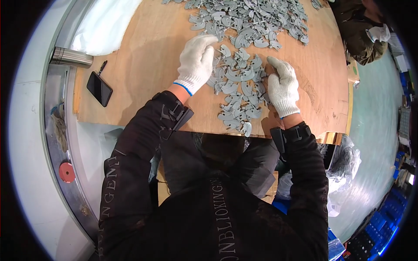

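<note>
Both my hands wear white knitted gloves and cup the sides of a small pile of flat grey curved parts (240, 75) near the table's front edge. On the pile's left side is my left hand (197, 61), its fingers bent forward and apart from the thumb, with nothing visible in it. Against the right side rests my right hand (284, 85), loosely curved with a gap between fingers and thumb. Its inner side is partly hidden, but no part shows in its grasp. Farther back lies a larger heap of the same grey parts (257, 19).
On the wooden table (148, 78), a black phone (99, 89) and a pen (102, 67) lie at left. A metal cylinder (72, 57) and white sheeting (102, 28) are beyond them. Another person's sleeve (365, 43) is at the far right. Clear plastic bags (344, 161) hang below the right corner.
</note>
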Demonstrator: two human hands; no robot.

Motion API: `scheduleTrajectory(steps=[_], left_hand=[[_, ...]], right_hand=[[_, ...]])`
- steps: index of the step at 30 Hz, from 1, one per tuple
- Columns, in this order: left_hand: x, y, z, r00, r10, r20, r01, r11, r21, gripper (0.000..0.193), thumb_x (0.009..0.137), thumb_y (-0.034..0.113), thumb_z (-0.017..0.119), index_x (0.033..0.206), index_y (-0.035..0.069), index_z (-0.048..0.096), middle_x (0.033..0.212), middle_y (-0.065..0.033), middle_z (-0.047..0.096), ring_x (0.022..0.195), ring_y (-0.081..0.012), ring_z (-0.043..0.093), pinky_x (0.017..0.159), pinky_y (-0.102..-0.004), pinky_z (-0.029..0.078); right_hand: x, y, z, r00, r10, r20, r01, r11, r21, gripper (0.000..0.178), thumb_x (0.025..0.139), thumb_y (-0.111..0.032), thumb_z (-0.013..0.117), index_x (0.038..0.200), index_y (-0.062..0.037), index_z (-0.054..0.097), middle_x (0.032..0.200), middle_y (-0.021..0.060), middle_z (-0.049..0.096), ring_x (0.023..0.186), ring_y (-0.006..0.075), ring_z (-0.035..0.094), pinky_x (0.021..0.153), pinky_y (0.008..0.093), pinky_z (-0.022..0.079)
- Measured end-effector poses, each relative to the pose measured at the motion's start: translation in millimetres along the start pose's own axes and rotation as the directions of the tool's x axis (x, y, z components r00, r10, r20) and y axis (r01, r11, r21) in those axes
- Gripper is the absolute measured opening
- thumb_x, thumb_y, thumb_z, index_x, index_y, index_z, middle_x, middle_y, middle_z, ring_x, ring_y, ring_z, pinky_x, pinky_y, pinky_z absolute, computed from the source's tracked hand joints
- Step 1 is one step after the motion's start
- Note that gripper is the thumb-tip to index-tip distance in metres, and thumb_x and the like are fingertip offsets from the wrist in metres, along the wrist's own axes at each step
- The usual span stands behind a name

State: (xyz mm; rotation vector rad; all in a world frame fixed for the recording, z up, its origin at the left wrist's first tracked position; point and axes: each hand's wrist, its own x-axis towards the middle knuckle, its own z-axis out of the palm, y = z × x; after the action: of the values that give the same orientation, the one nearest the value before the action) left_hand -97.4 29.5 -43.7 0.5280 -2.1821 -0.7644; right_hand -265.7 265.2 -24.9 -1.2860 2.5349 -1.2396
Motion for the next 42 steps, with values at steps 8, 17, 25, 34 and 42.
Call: scheduleTrajectory(steps=[8, 17, 25, 34, 42], left_hand=[[3, 9, 2, 0.981, 0.138, 0.133, -0.160, 0.971, 0.175, 0.023, 0.101, 0.021, 0.068, 0.123, 0.016, 0.074, 0.131, -0.0074, 0.076, 0.129, -0.0328, 0.066, 0.116, -0.0482, 0.046], [-14, 29, 6, 0.968, 0.137, 0.212, -0.184, 0.958, 0.222, 0.034, 0.103, 0.028, 0.069, 0.134, 0.015, 0.071, 0.141, -0.0109, 0.071, 0.137, -0.0371, 0.061, 0.119, -0.0517, 0.044], [-32, 53, -10, 0.972, 0.119, 0.201, -0.159, 0.968, 0.196, 0.047, 0.104, 0.031, 0.069, 0.147, 0.012, 0.064, 0.151, -0.0186, 0.064, 0.142, -0.0440, 0.054, 0.125, -0.0543, 0.038], [-50, 64, -10, 0.973, 0.074, 0.219, -0.128, 0.960, 0.248, 0.057, 0.104, 0.032, 0.069, 0.155, 0.010, 0.056, 0.156, -0.0225, 0.058, 0.146, -0.0470, 0.049, 0.128, -0.0555, 0.034], [-63, 75, -12, 0.968, 0.047, 0.248, -0.106, 0.967, 0.231, 0.056, 0.105, 0.032, 0.067, 0.155, 0.009, 0.056, 0.157, -0.0229, 0.058, 0.147, -0.0468, 0.049, 0.129, -0.0557, 0.032]], right_hand=[[4, 1, 4, 0.998, -0.069, 0.003, 0.069, 0.995, -0.065, 0.046, 0.093, -0.002, 0.057, 0.135, -0.0071, 0.075, 0.134, 0.0177, 0.073, 0.132, 0.0382, 0.065, 0.118, 0.0449, 0.049], [-2, -4, -4, 0.994, -0.113, -0.010, 0.111, 0.986, -0.123, 0.043, 0.091, -0.006, 0.061, 0.131, -0.0082, 0.077, 0.128, 0.0195, 0.076, 0.126, 0.0422, 0.067, 0.114, 0.0505, 0.052], [-24, -25, 8, 0.988, -0.109, -0.107, 0.097, 0.989, -0.113, 0.048, 0.095, -0.018, 0.067, 0.141, -0.0053, 0.067, 0.142, 0.0204, 0.068, 0.138, 0.0432, 0.058, 0.126, 0.0537, 0.038], [-47, -42, 14, 0.998, -0.027, -0.055, 0.015, 0.980, -0.200, 0.059, 0.104, -0.035, 0.067, 0.152, -0.0011, 0.057, 0.156, 0.0251, 0.059, 0.149, 0.0451, 0.049, 0.131, 0.0549, 0.031], [-69, -61, 26, 0.999, -0.018, -0.051, 0.009, 0.986, -0.166, 0.065, 0.105, -0.039, 0.064, 0.156, -0.0002, 0.053, 0.161, 0.0262, 0.053, 0.153, 0.0466, 0.045, 0.133, 0.0563, 0.026]])
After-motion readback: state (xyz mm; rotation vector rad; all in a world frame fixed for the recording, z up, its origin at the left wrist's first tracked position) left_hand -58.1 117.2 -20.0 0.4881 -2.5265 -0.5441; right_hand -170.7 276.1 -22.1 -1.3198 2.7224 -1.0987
